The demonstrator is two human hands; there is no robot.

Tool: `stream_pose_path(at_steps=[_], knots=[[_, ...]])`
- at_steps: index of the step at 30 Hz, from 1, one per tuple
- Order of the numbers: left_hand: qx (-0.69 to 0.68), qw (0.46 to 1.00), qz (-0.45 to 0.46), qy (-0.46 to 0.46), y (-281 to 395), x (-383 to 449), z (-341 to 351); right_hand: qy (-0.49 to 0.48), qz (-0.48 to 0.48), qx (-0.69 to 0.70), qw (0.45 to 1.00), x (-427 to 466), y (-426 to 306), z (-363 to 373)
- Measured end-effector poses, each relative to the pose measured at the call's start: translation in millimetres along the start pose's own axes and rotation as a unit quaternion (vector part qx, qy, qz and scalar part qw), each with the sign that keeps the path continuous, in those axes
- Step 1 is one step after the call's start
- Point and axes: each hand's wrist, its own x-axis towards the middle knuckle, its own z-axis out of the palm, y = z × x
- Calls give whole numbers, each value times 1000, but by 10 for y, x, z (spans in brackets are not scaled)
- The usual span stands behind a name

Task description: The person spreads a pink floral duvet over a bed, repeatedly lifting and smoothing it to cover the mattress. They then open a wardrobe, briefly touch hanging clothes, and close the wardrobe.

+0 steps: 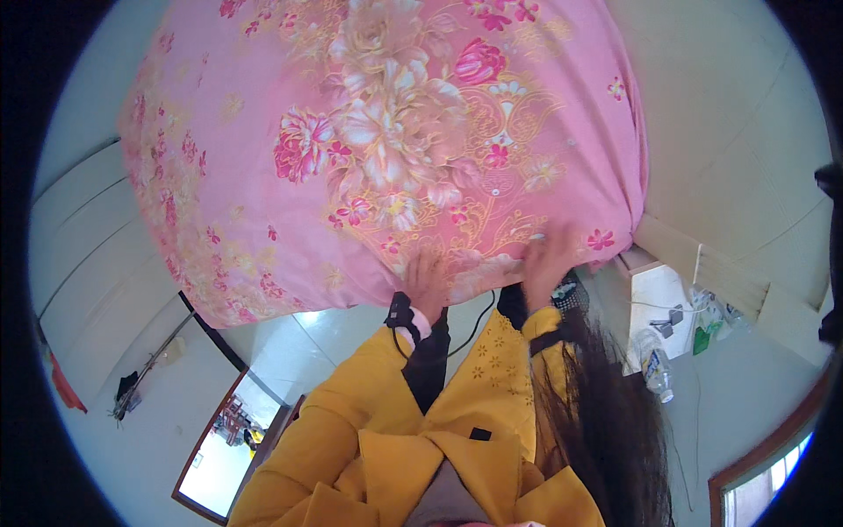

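Observation:
A pink bed cover (388,145) with large printed flowers and gold scrollwork spreads out in front of me. My left hand (426,280) rests on its near edge, palm down, with the fingers extended over the cloth. To the right, my right hand (548,263) lies on the same edge; it is somewhat blurred, and whether its fingers pinch the cloth cannot be told. Between the two hands the edge is slightly rumpled. Both wrists wear dark bands below yellow sleeves, and a black cable hangs between them.
A white cabinet (658,303) stands right of the bed, with a clear plastic bottle (657,375) beside it. On the left are a doorway (214,454) and a bundle of thin rods (148,369). Long dark hair hangs beside my right arm. A window (767,481) is at lower right.

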Motion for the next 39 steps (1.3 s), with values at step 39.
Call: stream_pose_path(at_steps=[39], knots=[[220,946,-225,-79,-4971,-3513,-144,-298,328,540,716,-4804,-2324,2105]])
